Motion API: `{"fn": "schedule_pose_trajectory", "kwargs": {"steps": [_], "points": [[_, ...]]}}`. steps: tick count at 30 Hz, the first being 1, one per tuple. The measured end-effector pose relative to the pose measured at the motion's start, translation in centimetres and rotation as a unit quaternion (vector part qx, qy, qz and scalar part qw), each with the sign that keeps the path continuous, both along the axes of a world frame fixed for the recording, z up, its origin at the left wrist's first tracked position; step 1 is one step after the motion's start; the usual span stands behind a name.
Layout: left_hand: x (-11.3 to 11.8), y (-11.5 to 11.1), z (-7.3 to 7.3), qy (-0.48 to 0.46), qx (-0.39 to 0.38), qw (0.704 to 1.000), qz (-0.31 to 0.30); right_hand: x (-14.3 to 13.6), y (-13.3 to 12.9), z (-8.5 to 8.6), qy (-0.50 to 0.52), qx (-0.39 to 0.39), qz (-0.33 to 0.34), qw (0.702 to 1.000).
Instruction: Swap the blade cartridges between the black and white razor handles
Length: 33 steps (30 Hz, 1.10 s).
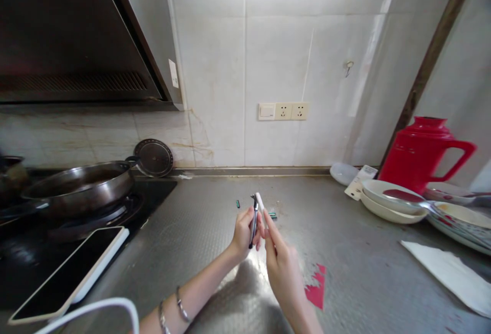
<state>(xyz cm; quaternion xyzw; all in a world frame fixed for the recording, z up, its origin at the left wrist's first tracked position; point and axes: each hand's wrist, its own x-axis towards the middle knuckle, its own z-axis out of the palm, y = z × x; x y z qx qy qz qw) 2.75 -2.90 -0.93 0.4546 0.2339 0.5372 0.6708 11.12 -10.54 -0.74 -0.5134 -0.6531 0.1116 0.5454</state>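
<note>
In the middle of the view, my left hand [241, 231] is closed around a slim dark tool with a shiny metal head [253, 219], held upright. My right hand [282, 257] has its fingers closed on a slender white stick-like piece [260, 202]. The two pieces stand side by side with their tops close together; I cannot tell whether they touch. Behind my hands, a small dark-green cylinder [238, 204] lies on the metal counter [203, 206]. More green pieces [272, 215] lie just beyond my right hand, partly hidden by it.
A torn red scrap [316, 289] lies right of my right forearm. On the left are a pan [80, 185] on the black stove and a phone [69, 275] with a white cable. Stacked dishes [395, 211], a red thermos [418, 157] and white paper [448, 272] occupy the right.
</note>
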Motion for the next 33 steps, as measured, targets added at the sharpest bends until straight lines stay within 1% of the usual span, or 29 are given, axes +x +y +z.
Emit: {"fn": "schedule_pose_trajectory", "kwargs": {"steps": [2,8,11,14,17,20,22,27,30,33], "points": [[-0.1,-0.1,0.2,-0.012,-0.016,1.0,-0.006,0.2,-0.1,0.0,-0.017,0.009,0.001,1.0],[-0.2,-0.4,0.9,-0.023,-0.028,0.999,-0.026,1.0,0.5,1.5,-0.036,0.016,0.015,0.999],[-0.3,-0.4,1.1,-0.029,-0.023,0.999,-0.013,1.2,0.7,1.1,-0.063,0.018,0.026,0.998],[-0.5,-0.4,1.5,-0.031,-0.032,0.999,0.005,1.5,0.4,0.3,-0.083,0.017,0.007,0.996],[-0.6,-0.4,1.7,-0.027,-0.027,0.999,0.0,1.6,0.3,0.4,-0.09,0.026,-0.004,0.996],[-0.5,-0.5,1.6,-0.026,-0.013,0.999,-0.016,1.6,0.8,1.1,-0.092,0.042,0.009,0.995],[-0.4,-0.5,1.4,-0.023,-0.009,0.999,-0.024,1.5,1.0,1.2,-0.092,0.047,0.021,0.994],[-0.6,-0.3,1.1,-0.004,-0.021,1.0,-0.021,1.6,0.5,0.2,-0.075,0.03,0.019,0.997],[-0.8,0.0,1.6,-0.017,-0.017,1.0,0.003,1.8,0.0,0.1,-0.067,0.013,0.025,0.997],[-1.1,0.6,2.4,-0.019,0.008,1.0,0.011,2.3,0.3,0.8,-0.028,-0.003,0.045,0.999]]}}
